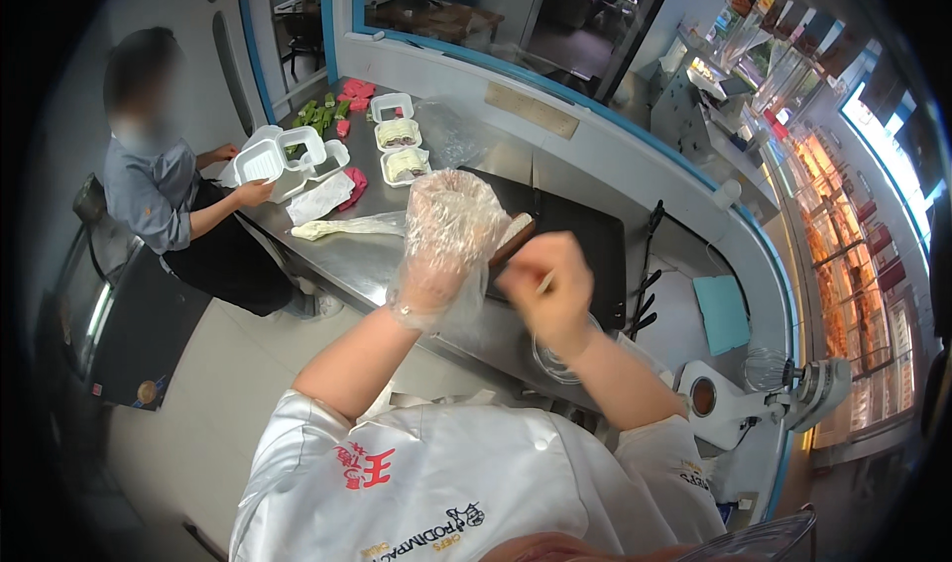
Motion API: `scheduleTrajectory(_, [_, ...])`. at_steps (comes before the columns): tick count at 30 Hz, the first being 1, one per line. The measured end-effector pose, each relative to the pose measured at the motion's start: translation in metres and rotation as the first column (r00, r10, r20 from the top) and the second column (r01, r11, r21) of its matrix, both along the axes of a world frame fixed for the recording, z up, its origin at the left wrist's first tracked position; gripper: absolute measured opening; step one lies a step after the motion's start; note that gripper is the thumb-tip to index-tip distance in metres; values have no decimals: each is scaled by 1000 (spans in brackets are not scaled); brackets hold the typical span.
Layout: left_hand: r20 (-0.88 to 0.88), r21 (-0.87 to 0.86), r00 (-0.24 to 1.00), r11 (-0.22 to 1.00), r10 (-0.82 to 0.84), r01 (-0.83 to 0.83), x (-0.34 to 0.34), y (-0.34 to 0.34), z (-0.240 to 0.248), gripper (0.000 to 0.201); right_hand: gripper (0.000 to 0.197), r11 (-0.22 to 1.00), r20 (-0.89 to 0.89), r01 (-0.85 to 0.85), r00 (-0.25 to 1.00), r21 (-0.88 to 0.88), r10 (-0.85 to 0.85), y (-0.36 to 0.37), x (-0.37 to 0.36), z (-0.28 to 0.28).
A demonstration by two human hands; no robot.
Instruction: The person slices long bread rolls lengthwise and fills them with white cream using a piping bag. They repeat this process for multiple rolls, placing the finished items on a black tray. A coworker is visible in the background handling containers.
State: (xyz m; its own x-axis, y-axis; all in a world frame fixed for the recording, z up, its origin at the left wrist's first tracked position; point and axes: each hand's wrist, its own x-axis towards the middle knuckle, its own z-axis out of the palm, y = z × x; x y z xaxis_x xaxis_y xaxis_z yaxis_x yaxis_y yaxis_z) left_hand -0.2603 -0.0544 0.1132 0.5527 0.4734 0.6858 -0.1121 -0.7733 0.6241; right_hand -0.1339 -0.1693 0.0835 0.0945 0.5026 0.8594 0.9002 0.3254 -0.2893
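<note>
My left hand [451, 230] wears a loose clear plastic glove and is raised over the steel counter. It is closed on a brown-crusted piece of cake or bread [513, 239] with a pale side, which shows past the glove's right edge. My right hand [555, 289], bare and smeared by motion, is just right of that piece. Its fingers are bent closed around a small pale thing whose kind I cannot make out. Behind both hands lies a black tray [585, 250]. A clear bowl [553, 359] is partly hidden under my right wrist.
A filled piping bag [342, 227] lies left on the steel counter [347, 265]. Beyond it stand white foam boxes [405, 166], green packets [315, 116] and pink cloths [355, 93]. A co-worker [169, 175] holds an opened foam box [260, 163]. Right are black-handled tools [647, 299] and a stand mixer [719, 403].
</note>
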Motion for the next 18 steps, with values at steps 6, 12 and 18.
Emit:
scheduleTrajectory(6, [-12, -312, 1000, 950, -10, 6, 23, 1, -2, 15, 39, 999, 323, -38, 946, 1, 36, 2, -58, 21])
scheduleTrajectory(12, [-183, -399, 983, 915, -8, -67, 44, -5, -9, 18, 19, 977, 58, -213, 975, -19, 214, -4, -70, -25])
scheduleTrajectory(18, [145, -532, 986, 834, -80, 146, 56, -6, -68, 20, 23, 905, -30, -386, 922, -181, 387, -39, -48, -47])
